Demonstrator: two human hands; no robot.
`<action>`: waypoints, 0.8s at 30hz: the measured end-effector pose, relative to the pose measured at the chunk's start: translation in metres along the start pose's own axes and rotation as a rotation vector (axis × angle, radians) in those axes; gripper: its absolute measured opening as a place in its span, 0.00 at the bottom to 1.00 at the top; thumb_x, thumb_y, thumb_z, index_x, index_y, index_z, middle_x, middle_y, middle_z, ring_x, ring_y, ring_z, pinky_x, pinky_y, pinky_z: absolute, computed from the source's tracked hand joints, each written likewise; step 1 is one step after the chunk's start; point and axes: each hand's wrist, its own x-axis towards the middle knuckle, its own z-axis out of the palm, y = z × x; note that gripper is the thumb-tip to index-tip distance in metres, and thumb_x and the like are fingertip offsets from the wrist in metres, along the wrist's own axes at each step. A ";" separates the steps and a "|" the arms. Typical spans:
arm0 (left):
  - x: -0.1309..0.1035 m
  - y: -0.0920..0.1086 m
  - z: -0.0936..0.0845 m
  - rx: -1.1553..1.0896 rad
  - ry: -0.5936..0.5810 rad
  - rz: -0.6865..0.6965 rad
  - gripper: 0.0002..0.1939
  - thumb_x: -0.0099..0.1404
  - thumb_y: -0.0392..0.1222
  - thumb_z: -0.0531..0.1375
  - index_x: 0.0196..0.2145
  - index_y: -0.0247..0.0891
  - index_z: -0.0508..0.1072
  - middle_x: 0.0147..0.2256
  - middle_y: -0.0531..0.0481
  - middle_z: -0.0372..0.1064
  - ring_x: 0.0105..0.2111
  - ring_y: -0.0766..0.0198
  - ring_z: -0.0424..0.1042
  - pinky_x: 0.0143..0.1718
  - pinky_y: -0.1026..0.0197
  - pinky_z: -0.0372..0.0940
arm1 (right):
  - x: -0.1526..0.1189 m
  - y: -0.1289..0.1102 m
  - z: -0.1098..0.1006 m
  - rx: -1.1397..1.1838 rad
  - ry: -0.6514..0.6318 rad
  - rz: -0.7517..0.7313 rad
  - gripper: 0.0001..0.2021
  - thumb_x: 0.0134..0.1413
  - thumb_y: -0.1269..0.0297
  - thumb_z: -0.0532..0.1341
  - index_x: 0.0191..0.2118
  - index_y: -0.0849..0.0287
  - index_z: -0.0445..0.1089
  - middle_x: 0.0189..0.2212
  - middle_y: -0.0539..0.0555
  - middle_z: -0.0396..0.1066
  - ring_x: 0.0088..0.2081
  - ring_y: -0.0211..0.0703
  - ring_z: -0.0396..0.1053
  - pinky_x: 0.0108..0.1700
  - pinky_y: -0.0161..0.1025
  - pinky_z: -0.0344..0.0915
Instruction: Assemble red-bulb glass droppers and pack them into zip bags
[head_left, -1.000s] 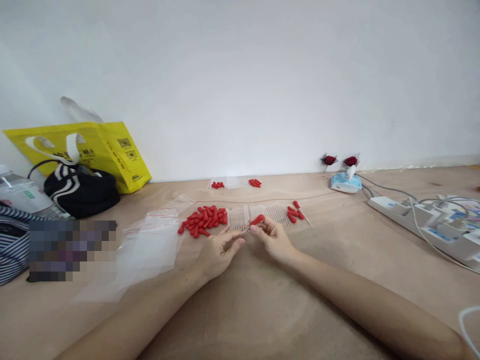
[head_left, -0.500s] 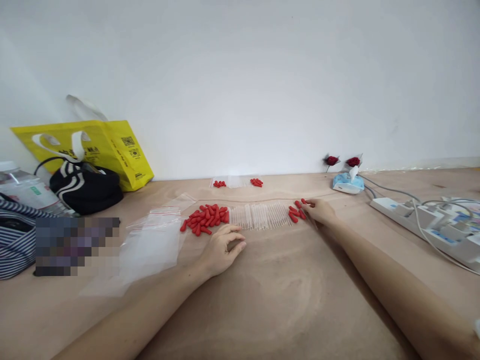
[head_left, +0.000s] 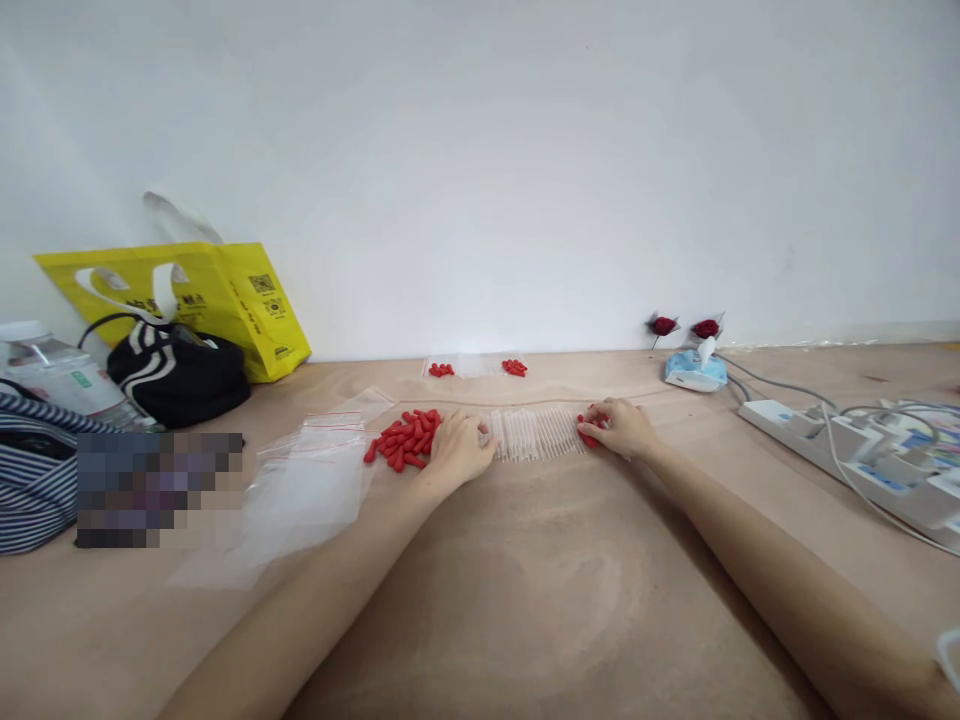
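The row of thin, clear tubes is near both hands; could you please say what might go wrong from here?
The left hand, at one end of the thin, clear tubes, could knock their row askew. It sits beside the pile of red, bulb-shaped pieces and might scatter some. The right hand, at another red cluster, might push it into the tubes.

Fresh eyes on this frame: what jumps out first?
Probably the big yellow bag, standing at the back left. Then the heap of red bulbs beside the left hand, with a row of thin clear tubes stretching from there toward the right hand. Two dark red roses sit back right, behind a blue tissue pack.
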 end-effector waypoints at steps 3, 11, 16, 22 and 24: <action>0.017 0.010 0.008 0.052 -0.031 -0.126 0.14 0.51 0.51 0.59 0.27 0.37 0.72 0.34 0.43 0.69 0.39 0.50 0.66 0.38 0.53 0.61 | 0.002 -0.001 0.002 -0.004 -0.018 0.005 0.11 0.45 0.55 0.57 0.28 0.54 0.72 0.31 0.52 0.71 0.36 0.44 0.65 0.35 0.38 0.52; 0.042 0.020 0.014 0.115 -0.195 -0.301 0.12 0.47 0.46 0.60 0.26 0.34 0.73 0.39 0.35 0.70 0.46 0.42 0.64 0.42 0.50 0.58 | 0.005 -0.004 0.003 0.036 0.016 0.016 0.10 0.45 0.57 0.57 0.27 0.56 0.72 0.29 0.52 0.70 0.34 0.42 0.65 0.36 0.37 0.53; 0.051 0.021 0.014 0.115 -0.294 -0.365 0.15 0.47 0.45 0.59 0.30 0.32 0.74 0.38 0.33 0.71 0.43 0.43 0.67 0.38 0.53 0.60 | 0.003 -0.012 0.005 0.115 0.134 0.016 0.11 0.46 0.57 0.56 0.25 0.58 0.70 0.28 0.53 0.69 0.32 0.41 0.64 0.35 0.37 0.54; 0.055 0.022 0.009 0.094 -0.330 -0.358 0.14 0.49 0.44 0.57 0.31 0.30 0.73 0.35 0.32 0.71 0.38 0.43 0.69 0.33 0.55 0.61 | -0.003 -0.032 0.010 0.237 0.284 -0.070 0.10 0.50 0.58 0.55 0.27 0.58 0.68 0.27 0.52 0.70 0.32 0.43 0.64 0.38 0.40 0.53; 0.048 0.023 -0.001 0.066 -0.323 -0.292 0.12 0.52 0.44 0.55 0.27 0.31 0.72 0.31 0.35 0.72 0.35 0.47 0.70 0.30 0.57 0.61 | -0.008 -0.042 0.012 0.300 0.289 -0.132 0.09 0.51 0.59 0.55 0.27 0.57 0.68 0.28 0.52 0.70 0.33 0.43 0.64 0.39 0.41 0.53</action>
